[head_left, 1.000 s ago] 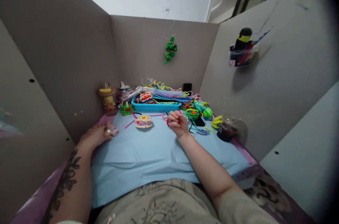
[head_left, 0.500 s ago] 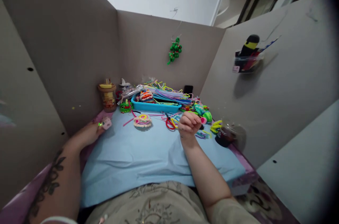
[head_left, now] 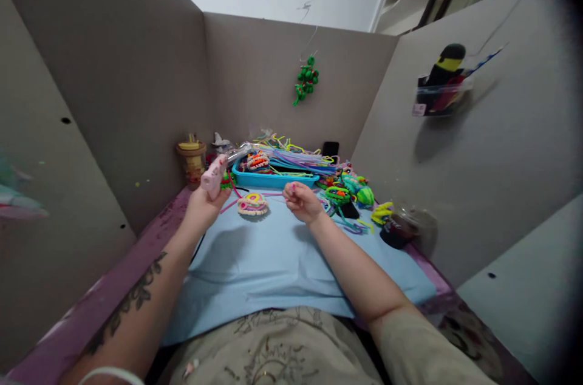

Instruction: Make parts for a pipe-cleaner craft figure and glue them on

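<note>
My left hand (head_left: 200,206) is raised above the light blue mat (head_left: 273,263) and closed round a small pink tool (head_left: 213,177) that points upward. My right hand (head_left: 301,201) hovers over the mat's far part with its fingers pinched on something I cannot make out. Between the two hands a coiled pink and yellow pipe-cleaner piece (head_left: 252,204) lies on the mat. A blue tray (head_left: 273,179) of long coloured pipe cleaners stands just beyond it.
Grey cardboard walls enclose the purple table on three sides. A yellow-lidded jar (head_left: 192,159) stands at the back left, green pipe-cleaner figures (head_left: 353,189) and a dark lidded cup (head_left: 401,228) at the right. A green ornament (head_left: 306,79) hangs from the back wall.
My left hand has lifted the pink tool off the table's left edge and brought it up toward the middle. My right hand drew back left from the green figures.
</note>
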Tool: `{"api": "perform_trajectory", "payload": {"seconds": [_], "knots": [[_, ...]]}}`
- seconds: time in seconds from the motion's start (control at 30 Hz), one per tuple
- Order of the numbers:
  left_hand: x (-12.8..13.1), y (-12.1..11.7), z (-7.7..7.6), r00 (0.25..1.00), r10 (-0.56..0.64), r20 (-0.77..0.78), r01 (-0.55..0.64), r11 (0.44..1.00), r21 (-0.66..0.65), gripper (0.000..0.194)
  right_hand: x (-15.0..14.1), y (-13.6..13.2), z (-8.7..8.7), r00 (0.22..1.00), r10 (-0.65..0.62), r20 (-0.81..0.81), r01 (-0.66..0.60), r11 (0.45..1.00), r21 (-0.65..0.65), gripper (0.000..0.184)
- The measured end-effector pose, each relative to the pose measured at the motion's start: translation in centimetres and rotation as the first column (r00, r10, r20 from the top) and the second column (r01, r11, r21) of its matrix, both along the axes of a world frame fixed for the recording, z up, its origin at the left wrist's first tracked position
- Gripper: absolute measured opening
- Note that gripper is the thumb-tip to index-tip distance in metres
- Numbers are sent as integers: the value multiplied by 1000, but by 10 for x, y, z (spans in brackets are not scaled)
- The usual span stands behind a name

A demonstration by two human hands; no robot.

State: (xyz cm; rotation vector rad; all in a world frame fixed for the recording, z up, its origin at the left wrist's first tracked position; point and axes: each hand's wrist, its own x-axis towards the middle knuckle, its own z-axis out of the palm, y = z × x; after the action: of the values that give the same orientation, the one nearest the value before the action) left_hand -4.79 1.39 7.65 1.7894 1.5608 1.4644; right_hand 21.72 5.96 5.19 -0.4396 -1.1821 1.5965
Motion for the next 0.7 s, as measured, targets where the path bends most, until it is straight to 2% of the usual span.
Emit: {"api": "perform_trajectory", "payload": {"seconds": [0.1,0.17,0.23,0.3,0.37,0.47,0.57,0.7], "knots": [[8,4,-13,971,67,-231,-56,997,54,37,-7,17,-20,961,-206,184,213,977,-18,31],[10,0,-23,940,52,-338,-26,996,82,32,-7,24,-33,919,-298,258,310,951,-4,32],[13,-7,-33,903,-7,-430,51,995,91,32,-4,28,-42,899,-340,276,355,935,-5,32],[19,-16,-42,836,-92,-541,130,991,33,33,-1,30,-46,900,-353,254,373,927,-35,33],[28,-24,-51,733,-168,-659,168,984,-64,35,3,32,-47,909,-358,215,381,922,-76,34],[42,-33,-60,583,-219,-783,120,976,-183,30,6,34,-47,921,-354,162,375,918,-129,35],[49,-37,-64,500,-157,-852,32,986,-163,26,8,35,-48,926,-349,140,369,917,-152,35],[52,-40,-64,452,-79,-888,-53,992,-116,25,8,33,-47,934,-334,129,353,921,-163,35]]}}
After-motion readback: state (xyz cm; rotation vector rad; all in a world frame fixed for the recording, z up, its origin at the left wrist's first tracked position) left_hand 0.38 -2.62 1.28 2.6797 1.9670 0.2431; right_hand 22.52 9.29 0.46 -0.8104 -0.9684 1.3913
